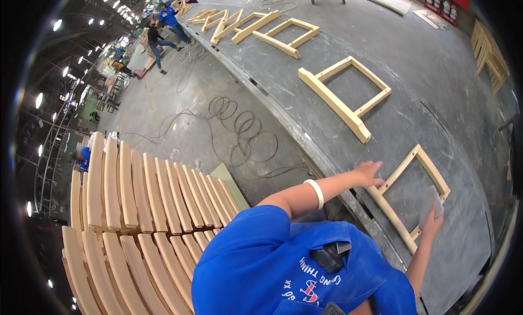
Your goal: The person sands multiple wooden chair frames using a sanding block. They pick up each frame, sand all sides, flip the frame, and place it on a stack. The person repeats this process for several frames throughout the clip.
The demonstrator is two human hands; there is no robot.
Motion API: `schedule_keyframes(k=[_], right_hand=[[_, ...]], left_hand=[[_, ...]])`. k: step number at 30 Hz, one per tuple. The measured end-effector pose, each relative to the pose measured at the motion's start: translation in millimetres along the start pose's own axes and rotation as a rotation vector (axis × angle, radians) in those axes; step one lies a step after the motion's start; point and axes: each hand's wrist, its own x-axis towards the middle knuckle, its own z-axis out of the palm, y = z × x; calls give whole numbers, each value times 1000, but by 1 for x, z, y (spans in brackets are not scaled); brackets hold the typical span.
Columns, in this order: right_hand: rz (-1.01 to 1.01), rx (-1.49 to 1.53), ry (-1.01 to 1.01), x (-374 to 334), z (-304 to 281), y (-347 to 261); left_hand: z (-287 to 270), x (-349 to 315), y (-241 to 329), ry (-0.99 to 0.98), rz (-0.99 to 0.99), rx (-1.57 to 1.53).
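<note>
A pale wooden frame [393, 217] lies flat on the grey table in front of me, its long rail along the table's near edge. My left hand [369, 174] is at the far end of that rail, fingers stretched apart, with nothing in it. Whether it touches the wood I cannot tell. My right hand [432, 223] grips a flat grey pad [431, 204], blurred by motion, at the frame's right side. The pad covers part of the frame there; its exact kind does not show.
Farther along the grey table [436, 124] lies a similar frame [339, 107], with several more wooden frames [286, 34] beyond. Curved wooden parts [158, 195] stand stacked at my left. A coiled hose [245, 131] lies on the floor. People [170, 20] work in the far left.
</note>
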Motion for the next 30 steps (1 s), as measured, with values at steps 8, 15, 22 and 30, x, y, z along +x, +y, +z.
schedule_keyframes(k=[8,15,22,30], right_hand=[[-102,362,-237,-2,65,-164],[-873,114,62,-26,49,-253],[-1263,299,-549,-80,87,-292],[-1190,295,-486,-78,94,-290]], left_hand=[[-91,-9,76,-110,213,-880],[-158,24,86,269,183,-1077],[-176,38,118,235,171,-1157],[-158,52,125,382,229,-391]])
